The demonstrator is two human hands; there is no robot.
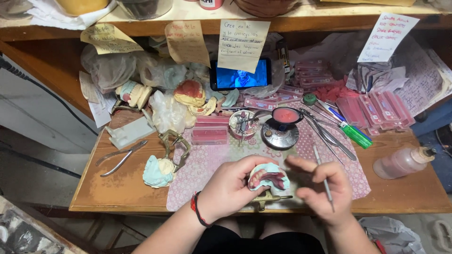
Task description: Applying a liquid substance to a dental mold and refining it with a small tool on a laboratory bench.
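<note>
My left hand (230,188) grips a pale blue plaster dental model (268,176) with pink wax gums and a row of teeth, mounted on a brass articulator (268,199) that sticks out below it. Just to the right, my right hand (322,188) holds a thin metal wax-carving tool (323,176) upright between thumb and fingers, its tip close to the model. Both hands hover over a pink patterned cloth (202,169) at the front of a wooden bench (117,190).
A second blue model in a brass articulator (162,167) and metal pliers (120,157) lie left. Behind stand a small burner with a dish of pink wax (285,117), a cup of tools (242,124), pink wax boxes (209,129), a phone (241,74), and a plastic bottle (402,162).
</note>
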